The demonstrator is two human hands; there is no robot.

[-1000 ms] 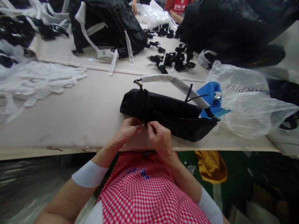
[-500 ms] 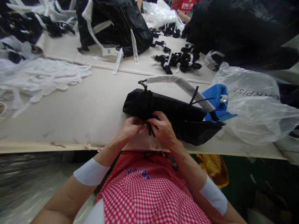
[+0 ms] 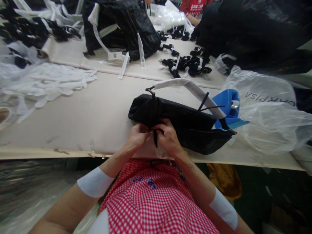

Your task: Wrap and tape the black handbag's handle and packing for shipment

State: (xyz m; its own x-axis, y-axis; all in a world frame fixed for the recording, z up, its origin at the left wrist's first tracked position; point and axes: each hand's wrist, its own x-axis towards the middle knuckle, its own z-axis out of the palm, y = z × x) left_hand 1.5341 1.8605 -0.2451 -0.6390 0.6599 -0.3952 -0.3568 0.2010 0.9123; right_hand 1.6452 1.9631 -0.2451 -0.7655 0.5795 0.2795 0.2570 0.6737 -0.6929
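Observation:
A black handbag lies on its side on the table in front of me, its handle wrapped in white material and arching away from me. Both my hands meet at the bag's near edge, left of its middle. My left hand pinches at a small metal fitting there; the fingertips partly hide it. Close beside it, my right hand has thumb and fingers closed on a thin black strap, whose end hangs down toward the table edge.
White strips are heaped at the left. Black straps lie behind the bag. A blue tape dispenser and clear plastic bags stand right. More black bags are at the back, where a person in red is partly visible.
My right hand has drawn in slightly, and the black strap is now bent into its fingers, with one end hanging. The handbag stays in place on the table.

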